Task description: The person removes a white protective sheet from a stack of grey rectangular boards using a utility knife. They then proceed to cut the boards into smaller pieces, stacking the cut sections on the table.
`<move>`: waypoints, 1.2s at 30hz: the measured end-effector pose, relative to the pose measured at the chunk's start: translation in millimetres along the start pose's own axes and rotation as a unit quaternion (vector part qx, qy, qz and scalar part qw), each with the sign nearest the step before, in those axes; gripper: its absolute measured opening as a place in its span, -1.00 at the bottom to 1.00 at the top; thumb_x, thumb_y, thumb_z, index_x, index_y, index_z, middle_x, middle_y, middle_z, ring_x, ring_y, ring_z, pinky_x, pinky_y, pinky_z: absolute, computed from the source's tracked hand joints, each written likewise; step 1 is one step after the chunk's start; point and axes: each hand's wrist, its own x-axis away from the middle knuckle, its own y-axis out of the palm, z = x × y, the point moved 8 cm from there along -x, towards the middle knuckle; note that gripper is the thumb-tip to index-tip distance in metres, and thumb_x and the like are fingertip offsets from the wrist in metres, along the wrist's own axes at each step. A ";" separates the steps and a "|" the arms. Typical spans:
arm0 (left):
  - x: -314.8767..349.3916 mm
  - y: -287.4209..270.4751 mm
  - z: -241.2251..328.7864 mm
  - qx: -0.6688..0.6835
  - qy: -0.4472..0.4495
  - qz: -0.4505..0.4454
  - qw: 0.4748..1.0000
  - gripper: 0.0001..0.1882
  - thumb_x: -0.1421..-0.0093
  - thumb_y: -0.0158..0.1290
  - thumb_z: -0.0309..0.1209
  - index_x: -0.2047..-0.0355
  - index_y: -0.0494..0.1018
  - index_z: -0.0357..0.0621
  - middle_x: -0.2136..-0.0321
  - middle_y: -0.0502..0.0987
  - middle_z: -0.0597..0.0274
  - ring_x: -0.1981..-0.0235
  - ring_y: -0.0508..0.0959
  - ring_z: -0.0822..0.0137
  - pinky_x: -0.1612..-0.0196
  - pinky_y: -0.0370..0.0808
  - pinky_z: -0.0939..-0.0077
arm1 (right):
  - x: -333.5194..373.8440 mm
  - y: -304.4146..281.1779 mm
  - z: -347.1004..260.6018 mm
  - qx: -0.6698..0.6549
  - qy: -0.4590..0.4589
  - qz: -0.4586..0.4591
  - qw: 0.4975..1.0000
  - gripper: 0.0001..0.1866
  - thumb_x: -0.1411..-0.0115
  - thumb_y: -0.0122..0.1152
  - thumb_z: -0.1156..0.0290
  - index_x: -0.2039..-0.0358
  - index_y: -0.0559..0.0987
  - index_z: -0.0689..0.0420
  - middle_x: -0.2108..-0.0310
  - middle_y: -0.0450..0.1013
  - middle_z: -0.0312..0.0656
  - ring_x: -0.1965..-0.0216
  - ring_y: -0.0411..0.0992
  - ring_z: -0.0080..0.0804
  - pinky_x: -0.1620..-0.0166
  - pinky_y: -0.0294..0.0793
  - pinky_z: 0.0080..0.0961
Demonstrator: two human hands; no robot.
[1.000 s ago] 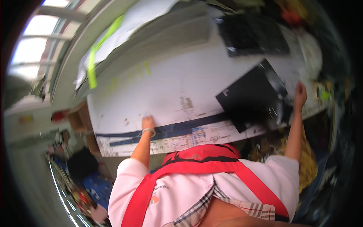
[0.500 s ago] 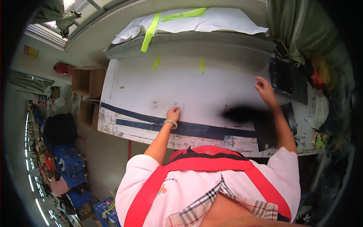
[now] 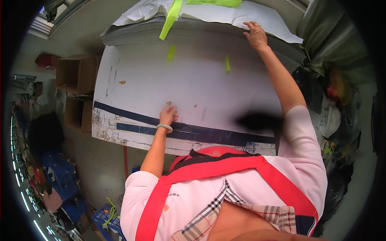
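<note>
My right hand (image 3: 256, 36) reaches far forward with its fingers spread, at the front edge of a crumpled white sheet (image 3: 265, 20). That sheet covers a stack of thin grey sheets (image 3: 201, 34) at the back of the table. My left hand (image 3: 168, 115) is above the table, just beyond a long dark blue strip (image 3: 132, 114). Its fingers are curled in; anything in them is hidden. A second dark blue strip (image 3: 136, 128) lies nearer me, converging with the first toward the right. Both rest on the worn white tabletop (image 3: 140, 80).
Yellow-green tape (image 3: 171, 20) hangs over the stack, and short pieces (image 3: 228, 63) stick to the table. Cardboard boxes (image 3: 76, 74) are on the left, with blue crates (image 3: 60, 172) below. Dark bags and a grey curtain (image 3: 333, 40) border the right. A dark blur (image 3: 257, 120) hides part of the table.
My right hand has moved from above the right side of the table up to the white sheet. My left hand stays near the strips. The view has shifted with my head.
</note>
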 end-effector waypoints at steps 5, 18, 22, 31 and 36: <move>-10.0 -0.8 -8.1 -0.012 0.014 -0.007 1.000 -0.78 -0.18 0.02 -0.38 0.20 0.48 -0.22 0.43 0.54 0.22 0.53 0.52 0.46 0.52 0.49 0.63 | -21.4 16.7 28.9 -0.071 0.017 -0.074 0.995 -0.68 -0.02 0.26 0.32 0.16 0.57 -0.09 0.11 0.45 -0.32 0.04 0.37 -0.30 -0.02 0.36 -0.37; -22.0 95.0 43.5 -0.023 0.048 -0.105 0.993 -0.80 -0.19 0.02 -0.40 0.21 0.49 -0.20 0.41 0.52 0.26 0.48 0.51 0.49 0.45 0.49 0.63 | -39.8 14.4 38.8 -0.169 -0.036 -0.120 0.978 -0.79 -0.04 0.25 0.22 0.30 0.64 -0.03 0.24 0.50 -0.30 0.31 0.44 -0.39 0.15 0.40 -0.47; -11.8 111.3 40.9 -0.082 0.078 -0.123 0.986 -0.80 -0.18 0.02 -0.42 0.21 0.50 -0.22 0.43 0.53 0.24 0.51 0.51 0.47 0.45 0.48 0.61 | -33.0 14.2 35.0 -0.140 -0.037 -0.109 0.983 -0.78 -0.03 0.26 0.30 0.27 0.61 0.01 0.20 0.49 -0.29 0.28 0.44 -0.36 0.13 0.41 -0.45; 4.4 84.5 -6.1 -0.045 0.001 -0.107 0.993 -0.81 -0.17 0.03 -0.43 0.22 0.50 -0.21 0.43 0.53 0.29 0.51 0.51 0.49 0.43 0.48 0.62 | -21.6 1.9 55.6 -0.138 -0.024 -0.071 0.988 -0.83 -0.03 0.24 0.41 0.31 0.60 0.09 0.25 0.52 -0.23 0.21 0.47 -0.31 0.12 0.41 -0.46; 8.0 83.2 -6.4 -0.023 -0.022 -0.104 0.994 -0.81 -0.17 0.04 -0.44 0.20 0.49 -0.18 0.42 0.53 0.29 0.51 0.51 0.50 0.42 0.49 0.64 | -28.9 3.5 63.1 -0.180 0.007 -0.110 0.978 -0.88 -0.07 0.21 0.39 0.41 0.60 0.16 0.37 0.52 -0.23 0.34 0.46 -0.43 0.19 0.38 -0.52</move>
